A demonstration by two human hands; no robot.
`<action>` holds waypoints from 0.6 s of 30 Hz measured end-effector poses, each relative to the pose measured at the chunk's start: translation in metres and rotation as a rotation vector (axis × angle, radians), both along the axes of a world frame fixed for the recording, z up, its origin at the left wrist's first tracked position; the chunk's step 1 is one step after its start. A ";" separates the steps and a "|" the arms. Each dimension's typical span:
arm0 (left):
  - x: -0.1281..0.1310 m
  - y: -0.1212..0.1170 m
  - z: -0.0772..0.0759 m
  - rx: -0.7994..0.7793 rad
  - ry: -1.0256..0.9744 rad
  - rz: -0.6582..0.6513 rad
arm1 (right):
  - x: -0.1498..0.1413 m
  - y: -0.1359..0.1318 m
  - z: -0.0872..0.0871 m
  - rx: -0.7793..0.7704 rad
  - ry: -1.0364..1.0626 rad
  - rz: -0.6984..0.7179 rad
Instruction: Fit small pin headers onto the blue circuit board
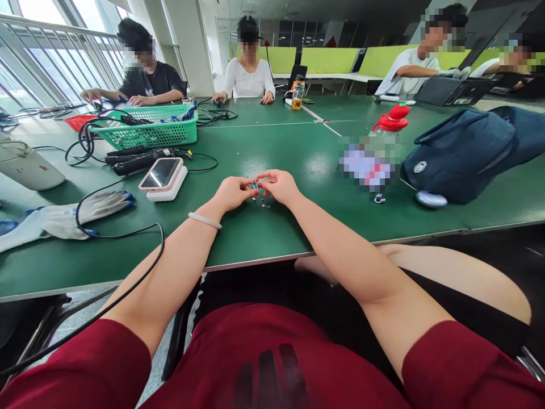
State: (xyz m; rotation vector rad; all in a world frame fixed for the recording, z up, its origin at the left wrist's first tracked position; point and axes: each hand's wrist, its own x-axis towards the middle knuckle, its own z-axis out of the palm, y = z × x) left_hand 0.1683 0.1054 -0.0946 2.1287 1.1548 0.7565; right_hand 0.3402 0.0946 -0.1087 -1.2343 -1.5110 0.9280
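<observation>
Both my hands meet over the green table [272,244], a little above its surface. Between the fingertips is a small dark and silvery piece [254,185], too small to name. My left hand [233,193] pinches it from the left, thumb and fingers closed. From the other side, my right hand [281,186] has its thumb and forefinger closed at the same piece. Beneath them a few tiny loose bits [265,206] lie on the tabletop, their kind not clear.
To the left lie a phone [162,174] on a white box, work gloves [85,216], black cables and a green basket [149,133]. A navy backpack [464,153] and a red-capped bottle [392,122] stand at right. Several people sit around the table.
</observation>
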 end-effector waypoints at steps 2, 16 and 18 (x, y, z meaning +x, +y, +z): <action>0.000 -0.001 0.001 -0.002 0.001 0.002 | 0.000 0.000 0.000 0.005 0.006 -0.005; 0.000 -0.003 0.002 -0.009 0.019 0.018 | 0.000 -0.002 0.002 0.022 0.025 -0.034; 0.000 -0.003 0.002 -0.013 0.022 0.021 | 0.000 -0.003 0.002 0.025 0.008 -0.029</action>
